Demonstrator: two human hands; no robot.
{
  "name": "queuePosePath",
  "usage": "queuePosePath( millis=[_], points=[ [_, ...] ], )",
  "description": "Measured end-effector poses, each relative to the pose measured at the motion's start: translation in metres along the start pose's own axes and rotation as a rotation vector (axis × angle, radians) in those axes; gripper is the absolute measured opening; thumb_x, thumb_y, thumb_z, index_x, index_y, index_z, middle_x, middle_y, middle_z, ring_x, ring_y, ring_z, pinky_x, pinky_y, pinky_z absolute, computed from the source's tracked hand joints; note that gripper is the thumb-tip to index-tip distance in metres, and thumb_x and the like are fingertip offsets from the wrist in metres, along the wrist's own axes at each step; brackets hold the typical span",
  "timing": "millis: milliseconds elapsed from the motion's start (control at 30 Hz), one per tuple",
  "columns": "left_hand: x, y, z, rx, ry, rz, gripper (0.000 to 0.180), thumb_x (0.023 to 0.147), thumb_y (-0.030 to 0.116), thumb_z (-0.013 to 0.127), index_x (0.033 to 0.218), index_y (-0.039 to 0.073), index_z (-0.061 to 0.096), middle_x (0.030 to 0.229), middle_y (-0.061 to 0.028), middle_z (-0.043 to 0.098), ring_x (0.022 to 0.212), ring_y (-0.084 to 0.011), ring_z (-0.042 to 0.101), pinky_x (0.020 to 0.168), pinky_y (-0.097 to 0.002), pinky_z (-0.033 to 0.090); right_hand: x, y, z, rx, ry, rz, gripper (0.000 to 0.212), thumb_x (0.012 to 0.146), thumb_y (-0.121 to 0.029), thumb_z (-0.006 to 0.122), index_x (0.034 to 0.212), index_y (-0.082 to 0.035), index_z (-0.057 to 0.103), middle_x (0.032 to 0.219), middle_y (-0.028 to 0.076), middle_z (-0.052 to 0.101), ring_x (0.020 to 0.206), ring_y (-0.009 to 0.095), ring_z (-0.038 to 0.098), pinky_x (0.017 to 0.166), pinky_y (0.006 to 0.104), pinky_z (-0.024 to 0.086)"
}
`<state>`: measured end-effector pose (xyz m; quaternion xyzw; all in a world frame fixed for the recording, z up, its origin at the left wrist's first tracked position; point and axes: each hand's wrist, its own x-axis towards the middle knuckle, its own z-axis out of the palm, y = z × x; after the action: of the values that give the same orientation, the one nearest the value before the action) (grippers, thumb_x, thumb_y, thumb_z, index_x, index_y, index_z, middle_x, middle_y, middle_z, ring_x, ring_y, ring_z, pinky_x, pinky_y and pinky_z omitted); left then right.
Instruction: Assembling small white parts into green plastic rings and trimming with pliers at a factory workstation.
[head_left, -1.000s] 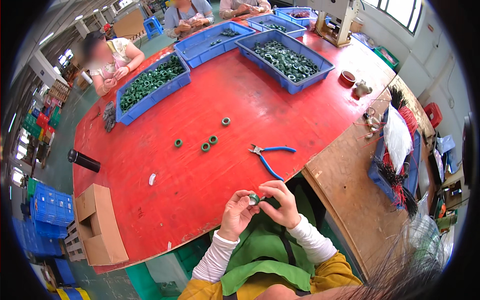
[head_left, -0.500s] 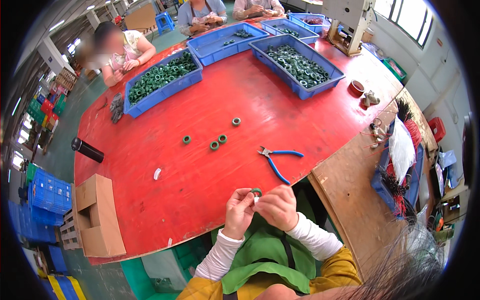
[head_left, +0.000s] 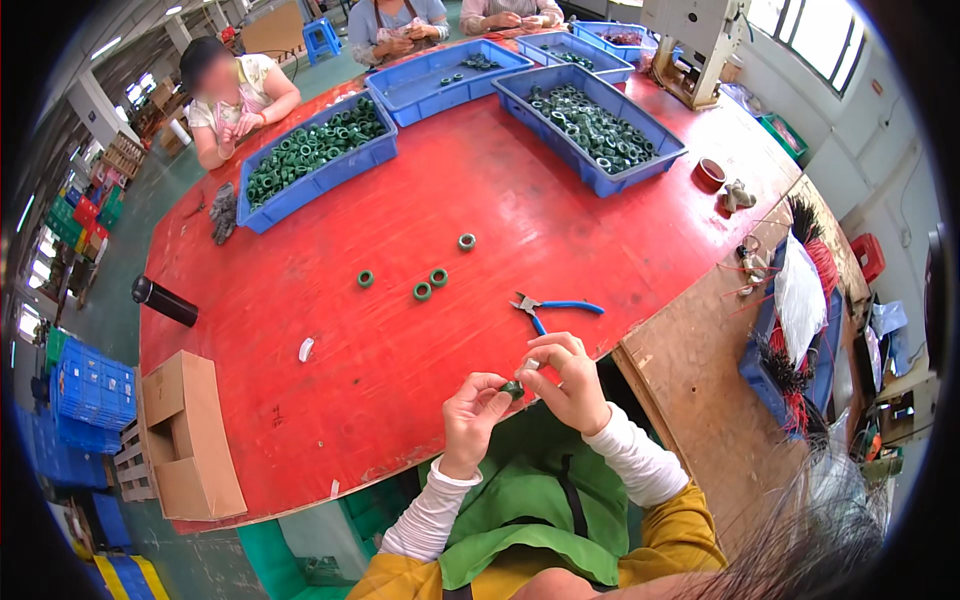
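Observation:
Near the front edge of the red table, my left hand [head_left: 468,425] pinches a dark green ring [head_left: 512,389] between thumb and fingertips. Just to its upper right, my right hand [head_left: 575,388] is closed on a small white strip [head_left: 531,365], which appears apart from the ring. Blue-handled cutting pliers [head_left: 570,306] lie beyond my right hand, their jaws to the left and the lower handle partly hidden by my fingers. Farther off are loose rings: a green ring [head_left: 365,279], two more close together [head_left: 422,291], and a paler, wrapped-looking ring [head_left: 466,242].
Blue trays [head_left: 290,207] of green rings stand along the table's [head_left: 300,420] far side, with co-workers behind. A black bottle [head_left: 165,300] and a cardboard box [head_left: 195,435] are at left. A tape roll [head_left: 710,175] and a bin of wires [head_left: 825,370] lie right.
My right hand has moved slightly up and away from the ring with the white strip in its fingers. The ring has turned in my left hand. The whole view has shifted slightly.

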<state>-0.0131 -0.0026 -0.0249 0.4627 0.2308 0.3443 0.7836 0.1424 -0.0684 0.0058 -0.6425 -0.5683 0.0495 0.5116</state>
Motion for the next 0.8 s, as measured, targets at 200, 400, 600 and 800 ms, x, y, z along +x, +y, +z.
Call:
queuePosePath(
  millis=[200,400,600,800],
  points=[
    [0.004,0.014,-0.006,0.013,-0.132,-0.095,0.015,0.088,0.003,0.061,0.102,-0.001,0.057,0.093,-0.0092,0.065,0.082,-0.0164,0.065,0.075,-0.0299,0.056,0.008,-0.002,-0.007,0.027,-0.105,0.008,0.018,0.073,-0.014,0.072,0.086,-0.006,0.063,0.081,0.005,0.062,0.093,0.024,0.056,0.084,0.0378,0.04],
    [0.007,0.012,-0.009,-0.045,-0.224,-0.143,0.013,0.087,0.002,0.061,0.1,-0.001,0.058,0.098,-0.0072,0.058,0.081,-0.0165,0.064,0.075,-0.0303,0.055,0.002,0.005,-0.009,0.249,-0.259,0.204,0.019,0.079,-0.016,0.071,0.091,-0.005,0.063,0.084,0.004,0.063,0.09,0.019,0.057,0.076,0.0311,0.046],
    [0.01,0.0,-0.012,-0.154,-0.271,-0.149,0.014,0.088,0.004,0.06,0.101,0.001,0.06,0.106,-0.0084,0.055,0.09,-0.0209,0.063,0.073,-0.0336,0.057,-0.018,0.012,0.001,0.876,-0.343,0.725,0.024,0.091,-0.023,0.061,0.1,-0.001,0.062,0.091,0.003,0.061,0.09,0.011,0.056,0.073,0.0243,0.047],
    [0.01,-0.004,-0.012,-0.286,-0.208,-0.212,0.018,0.091,0.008,0.057,0.108,0.003,0.058,0.097,-0.0094,0.063,0.088,-0.0204,0.064,0.076,-0.0355,0.057,-0.038,0.002,0.013,0.361,-0.104,0.242,0.021,0.089,-0.013,0.06,0.105,0.0,0.064,0.086,0.01,0.059,0.083,0.022,0.058,0.072,0.0301,0.046]
  ],
)
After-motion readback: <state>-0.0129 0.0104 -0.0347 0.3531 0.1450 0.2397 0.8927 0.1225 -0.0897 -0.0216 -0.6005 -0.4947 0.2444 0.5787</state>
